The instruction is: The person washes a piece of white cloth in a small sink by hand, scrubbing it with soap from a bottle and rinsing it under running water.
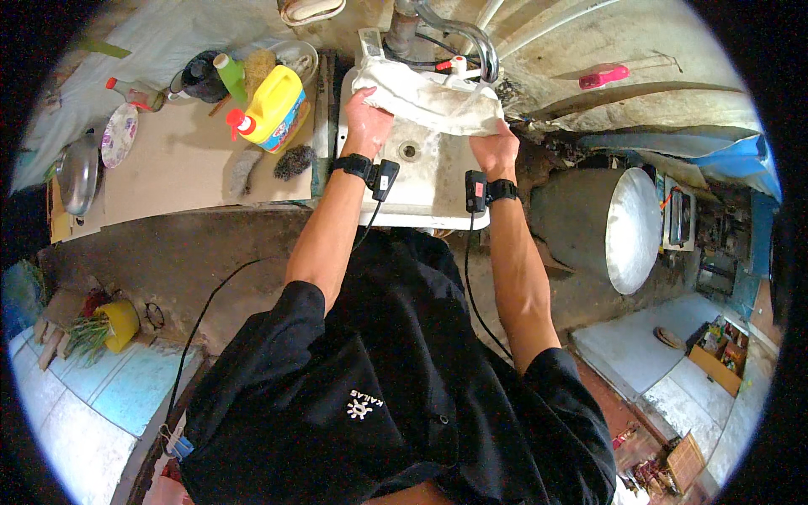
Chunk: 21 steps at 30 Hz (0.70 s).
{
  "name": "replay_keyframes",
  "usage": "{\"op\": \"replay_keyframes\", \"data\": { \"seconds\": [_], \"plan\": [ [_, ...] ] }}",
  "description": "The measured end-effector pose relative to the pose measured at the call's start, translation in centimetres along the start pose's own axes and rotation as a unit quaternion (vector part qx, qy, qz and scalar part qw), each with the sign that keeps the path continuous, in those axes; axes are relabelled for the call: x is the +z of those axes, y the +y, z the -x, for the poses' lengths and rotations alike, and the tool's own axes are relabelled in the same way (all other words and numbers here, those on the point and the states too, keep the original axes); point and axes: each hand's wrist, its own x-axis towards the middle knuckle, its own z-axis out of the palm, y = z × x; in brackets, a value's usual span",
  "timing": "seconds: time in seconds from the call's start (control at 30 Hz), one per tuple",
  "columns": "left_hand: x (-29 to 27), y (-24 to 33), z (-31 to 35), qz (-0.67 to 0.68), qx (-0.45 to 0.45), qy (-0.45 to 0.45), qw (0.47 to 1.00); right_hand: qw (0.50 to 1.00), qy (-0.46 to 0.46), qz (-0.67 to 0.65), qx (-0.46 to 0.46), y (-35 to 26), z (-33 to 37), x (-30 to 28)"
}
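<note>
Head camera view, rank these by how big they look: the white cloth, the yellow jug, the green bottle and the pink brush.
1. White cloth, held by both the left hand and right hand.
2. Yellow jug.
3 and 4. Pink brush and green bottle: too close to rank, and fisheye bending makes it unsure.

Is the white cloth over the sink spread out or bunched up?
Bunched up. The white cloth hangs in thick folds between the left hand and the right hand, gripped at each end above the white sink.

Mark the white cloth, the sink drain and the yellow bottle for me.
white cloth (433, 103), head view, middle of the fabric.
sink drain (408, 151), head view, centre of the hole.
yellow bottle (275, 103), head view, its body.
</note>
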Motion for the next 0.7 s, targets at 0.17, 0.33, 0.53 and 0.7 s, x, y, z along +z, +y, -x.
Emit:
{"op": "replay_keyframes", "data": {
  "seconds": [0.17,0.33,0.53,0.7],
  "plan": [
    [-0.3,-0.5,-0.6,0.008,-0.02,0.088,0.996,0.999,-0.012,-0.039,0.012,-2.0,-2.3,0.7],
    [0.5,-1.8,-0.2,-0.024,-0.034,0.082,0.996,1.0,-0.002,-0.018,0.014,-3.4,-2.5,0.8],
    [2.2,-4.0,0.7,-0.139,-0.008,0.086,0.987,0.984,-0.009,0.18,0.011,-0.9,-0.9,2.6],
    [5.7,-10.9,2.9,-0.501,0.032,-0.07,0.862,0.951,0.016,0.309,0.018,3.5,2.0,2.4]
  ]
}}
